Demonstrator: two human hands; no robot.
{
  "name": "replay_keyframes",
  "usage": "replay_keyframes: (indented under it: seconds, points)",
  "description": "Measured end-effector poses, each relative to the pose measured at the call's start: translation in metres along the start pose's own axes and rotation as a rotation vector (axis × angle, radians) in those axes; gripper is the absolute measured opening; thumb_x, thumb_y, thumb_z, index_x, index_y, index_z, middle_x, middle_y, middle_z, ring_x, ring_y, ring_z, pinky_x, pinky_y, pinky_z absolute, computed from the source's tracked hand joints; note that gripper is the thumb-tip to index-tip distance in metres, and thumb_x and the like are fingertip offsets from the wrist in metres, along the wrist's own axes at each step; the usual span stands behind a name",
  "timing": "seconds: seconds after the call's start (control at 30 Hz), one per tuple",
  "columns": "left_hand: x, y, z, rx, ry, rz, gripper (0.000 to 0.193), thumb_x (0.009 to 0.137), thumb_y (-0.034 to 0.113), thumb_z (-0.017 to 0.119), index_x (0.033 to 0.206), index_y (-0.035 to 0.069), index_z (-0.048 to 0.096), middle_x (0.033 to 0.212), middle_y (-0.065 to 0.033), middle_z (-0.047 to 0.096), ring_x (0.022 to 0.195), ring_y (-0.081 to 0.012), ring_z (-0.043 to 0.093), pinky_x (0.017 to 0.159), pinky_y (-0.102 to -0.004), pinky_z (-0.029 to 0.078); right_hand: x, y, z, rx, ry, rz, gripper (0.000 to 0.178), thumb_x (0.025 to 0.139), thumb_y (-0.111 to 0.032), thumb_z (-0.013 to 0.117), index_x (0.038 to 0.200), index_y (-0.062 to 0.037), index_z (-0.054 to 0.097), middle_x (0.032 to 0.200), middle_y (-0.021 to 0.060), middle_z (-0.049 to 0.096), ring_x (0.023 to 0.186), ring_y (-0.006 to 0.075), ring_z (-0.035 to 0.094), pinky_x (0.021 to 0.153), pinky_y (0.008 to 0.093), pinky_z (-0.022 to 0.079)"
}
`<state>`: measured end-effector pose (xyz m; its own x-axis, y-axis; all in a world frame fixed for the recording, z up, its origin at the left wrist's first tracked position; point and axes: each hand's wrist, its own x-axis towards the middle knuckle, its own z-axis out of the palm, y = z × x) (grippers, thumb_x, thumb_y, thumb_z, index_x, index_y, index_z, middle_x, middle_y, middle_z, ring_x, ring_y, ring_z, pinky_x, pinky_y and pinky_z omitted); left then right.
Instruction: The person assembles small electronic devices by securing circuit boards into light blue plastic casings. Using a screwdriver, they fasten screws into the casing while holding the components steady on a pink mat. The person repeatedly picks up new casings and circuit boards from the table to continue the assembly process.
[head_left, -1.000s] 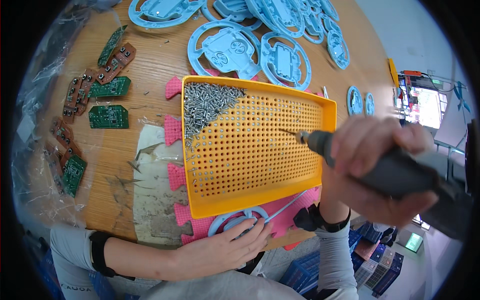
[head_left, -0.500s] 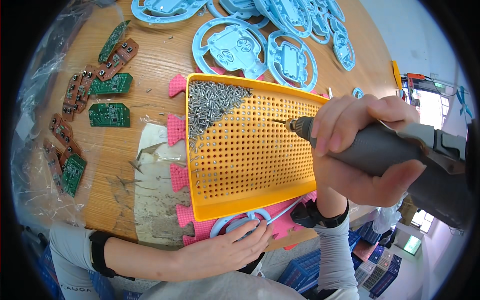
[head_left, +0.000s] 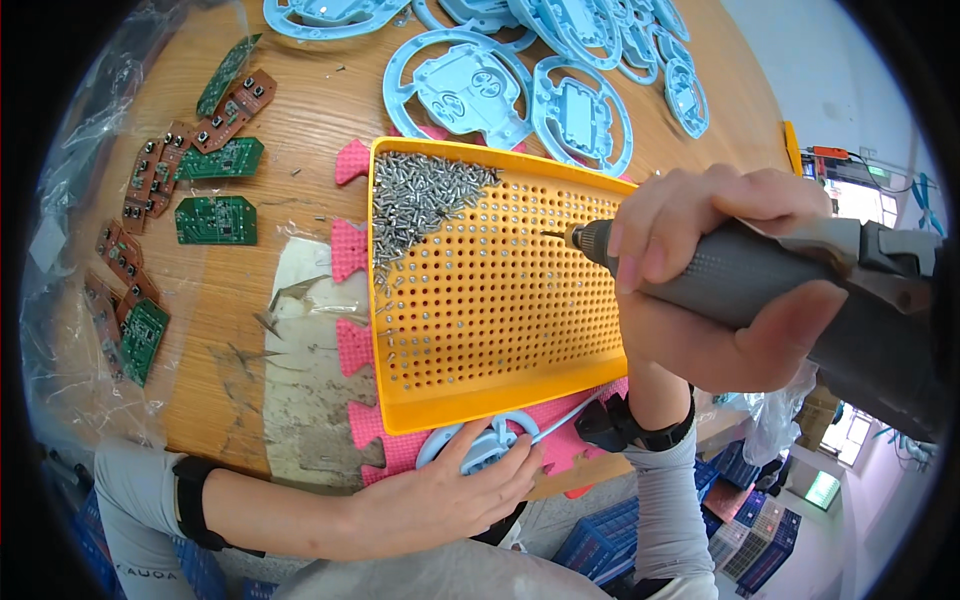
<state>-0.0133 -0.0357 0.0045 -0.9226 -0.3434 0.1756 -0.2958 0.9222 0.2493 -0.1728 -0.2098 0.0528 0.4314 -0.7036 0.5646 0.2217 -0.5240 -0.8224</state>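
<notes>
My right hand [head_left: 730,270] is wrapped round a grey electric screwdriver [head_left: 700,262]. Its thin bit points left, over the yellow perforated screw tray [head_left: 500,404]; no screw can be made out on the tip. A heap of small silver screws [head_left: 425,195] fills the tray's far left corner, and many holes hold single screws. At the tray's near edge my left hand [head_left: 450,500] holds a light blue plastic steering wheel part [head_left: 490,449], its fingers spread across it. The thumb and part of the wheel's near side are hidden by the hand.
Pink foam mats [head_left: 362,430] lie under the tray. To the left, green circuit boards [head_left: 217,220] and brown button boards [head_left: 150,180] rest on clear plastic. More blue steering wheel parts [head_left: 460,85] cover the far table. Blue crates [head_left: 600,535] stand below the front edge.
My left hand's fingers have spread wider on the blue steering wheel part, showing more of it. The right hand still grips the screwdriver in nearly the same place. The whole view has shifted slightly.
</notes>
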Motion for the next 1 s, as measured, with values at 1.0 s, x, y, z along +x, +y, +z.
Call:
replay_keyframes:
  seconds: [1.0]
  points:
    - [0.003, 0.005, 0.006, -0.131, 0.042, -0.068, 0.036, 0.087, 0.033, 0.048, 0.116, 0.018, 0.061, 0.137, -0.0131, 0.047, 0.134, -0.0315, 0.036, 0.107, -0.0627, 0.028, -0.119, -0.113, 0.036, 0.137, -0.122, 0.065, 0.021, 0.088, -0.004, 0.062, 0.092, 0.0005, 0.042, 0.063, 0.0173, 0.062, 0.050, 0.0255, 0.063, 0.048, 0.0368, 0.056]
